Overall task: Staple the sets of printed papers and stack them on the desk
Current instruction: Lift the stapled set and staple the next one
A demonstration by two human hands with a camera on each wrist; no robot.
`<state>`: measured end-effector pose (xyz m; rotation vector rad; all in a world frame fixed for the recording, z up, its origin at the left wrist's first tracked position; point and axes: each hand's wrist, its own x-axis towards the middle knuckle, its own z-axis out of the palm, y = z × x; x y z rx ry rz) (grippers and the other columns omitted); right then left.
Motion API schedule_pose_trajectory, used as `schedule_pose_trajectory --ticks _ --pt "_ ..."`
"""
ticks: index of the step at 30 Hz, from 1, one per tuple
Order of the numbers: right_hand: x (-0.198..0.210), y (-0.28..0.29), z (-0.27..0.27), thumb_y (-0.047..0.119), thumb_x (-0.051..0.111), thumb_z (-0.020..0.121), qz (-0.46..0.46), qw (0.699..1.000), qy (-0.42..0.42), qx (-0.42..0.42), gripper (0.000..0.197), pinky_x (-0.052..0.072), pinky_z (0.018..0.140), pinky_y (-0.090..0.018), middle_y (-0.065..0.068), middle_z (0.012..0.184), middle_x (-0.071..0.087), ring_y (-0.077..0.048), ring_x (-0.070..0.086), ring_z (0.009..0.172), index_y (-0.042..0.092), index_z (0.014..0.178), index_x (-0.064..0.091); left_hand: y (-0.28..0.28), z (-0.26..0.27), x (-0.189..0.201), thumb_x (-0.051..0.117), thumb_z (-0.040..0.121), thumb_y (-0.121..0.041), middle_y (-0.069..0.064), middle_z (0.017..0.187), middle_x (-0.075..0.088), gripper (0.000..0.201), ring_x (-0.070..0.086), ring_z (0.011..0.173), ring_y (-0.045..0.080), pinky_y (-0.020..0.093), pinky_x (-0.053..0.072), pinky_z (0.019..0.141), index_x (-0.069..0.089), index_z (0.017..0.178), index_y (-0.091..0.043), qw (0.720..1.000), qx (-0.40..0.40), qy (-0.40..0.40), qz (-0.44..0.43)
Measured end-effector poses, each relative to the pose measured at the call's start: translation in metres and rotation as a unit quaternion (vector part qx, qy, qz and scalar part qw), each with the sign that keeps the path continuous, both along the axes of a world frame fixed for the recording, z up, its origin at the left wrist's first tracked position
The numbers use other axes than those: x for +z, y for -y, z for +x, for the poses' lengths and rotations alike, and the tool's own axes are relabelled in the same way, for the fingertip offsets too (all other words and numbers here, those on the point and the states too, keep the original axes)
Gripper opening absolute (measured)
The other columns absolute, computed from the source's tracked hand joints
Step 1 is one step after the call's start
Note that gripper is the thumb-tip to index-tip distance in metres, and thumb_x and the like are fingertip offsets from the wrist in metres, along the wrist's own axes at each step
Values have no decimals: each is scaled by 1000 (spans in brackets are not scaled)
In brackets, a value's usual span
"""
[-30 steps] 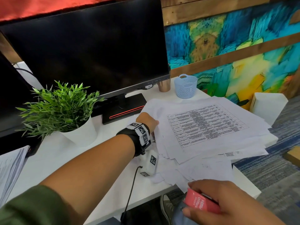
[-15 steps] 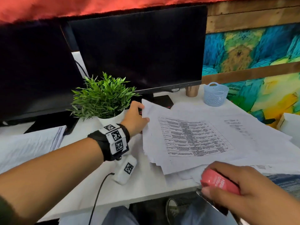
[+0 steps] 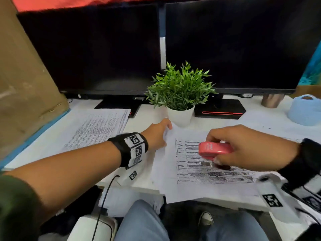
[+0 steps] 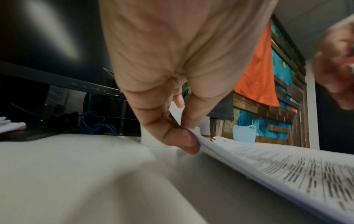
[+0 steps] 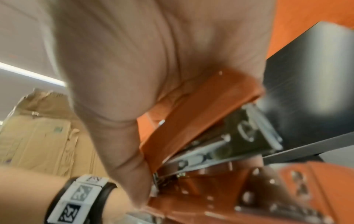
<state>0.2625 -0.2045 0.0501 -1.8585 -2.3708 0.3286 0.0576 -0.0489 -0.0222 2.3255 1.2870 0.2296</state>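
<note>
A set of printed papers [image 3: 199, 171] with a table on top lies on the white desk [image 3: 145, 115] in front of me. My left hand [image 3: 160, 133] pinches its far left corner; the left wrist view shows thumb and finger clamped on the edge of the papers [image 4: 268, 165] by my left hand [image 4: 182, 133]. My right hand [image 3: 243, 146] grips a pink-red stapler [image 3: 214, 149] just above the sheet, its mouth apart from the paper. In the right wrist view the stapler [image 5: 210, 136] is gripped under my palm. A second stack of papers [image 3: 97, 129] lies at the left.
A potted green plant [image 3: 178, 94] stands just behind the left hand. Two dark monitors [image 3: 234, 46] fill the back of the desk. A light blue basket [image 3: 305, 110] and a metal cup [image 3: 271, 100] stand at the far right. More sheets spread out at the right.
My left hand has dragged the set of papers leftward across the desk to in front of me. My right hand has risen with the stapler from below the desk edge to over the sheet.
</note>
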Motion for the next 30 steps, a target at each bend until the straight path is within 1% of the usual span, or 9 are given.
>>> schedule_pose_trajectory --ticks 5,8,10,12,15,18,20,25,30 --pt "-29 -51 -35 29 61 85 -20 996 71 40 24 46 78 -28 10 100 62 -11 55 89 29 109 61 0 -21 -16 66 87 -20 2 115 48 30 53 97 19 27 45 82 60 116 -20 995 -9 -96 14" --pt "-45 -70 -54 26 57 88 -28 994 91 51 19 40 72 -27 6 97 61 -15 53 86 23 105 61 1 -30 -22 63 85 -33 9 142 32 38 30 133 29 43 39 106 56 122 -26 984 -40 -167 45" --pt "-52 -80 -64 28 54 89 -39 994 95 44 19 41 72 -29 4 93 61 -18 54 86 20 105 61 -2 -35 -24 63 83 -49 11 147 29 49 19 140 33 48 33 109 53 123 -23 971 -114 -204 48" --pt "-58 -89 -72 30 53 91 -43 992 107 44 18 39 71 -30 6 84 53 -18 51 83 19 104 59 -7 -37 -31 54 77 -74 12 157 19 82 4 147 36 54 22 116 39 140 -25 954 -174 -243 21" --pt "-61 -94 -84 30 54 93 -55 988 132 54 8 34 71 -26 13 71 38 -16 45 81 25 96 49 -10 -38 -45 40 60 -97 8 162 -18 122 -27 146 29 56 -3 119 2 155 -31 938 -199 -280 35" --pt "-63 -97 -90 29 53 94 -61 986 145 49 11 33 69 -27 12 70 39 -18 47 79 19 98 54 -10 -38 -43 42 60 -96 6 152 -42 133 -44 135 29 54 -15 117 -10 155 -18 928 -180 -317 74" --pt "-65 -100 -91 29 53 93 -57 986 151 50 20 34 68 -27 10 72 41 -19 48 79 16 107 58 -9 -38 -39 40 60 -97 5 151 -44 136 -46 134 26 52 -17 117 -12 153 -13 924 -181 -327 77" --pt "-62 -100 -90 34 53 93 -66 985 139 74 33 36 73 -26 -3 99 59 -22 56 94 16 121 57 -9 -36 -38 45 67 -90 3 158 -31 134 -26 146 18 51 -9 120 -23 151 -12 924 -182 -336 0" --pt "-66 -103 -92 29 53 94 -55 987 132 79 29 30 58 -22 12 73 38 -16 44 80 17 120 55 -10 -37 -39 46 65 -91 0 156 -35 135 -28 145 16 54 -8 119 -26 150 -15 928 -177 -328 -25"
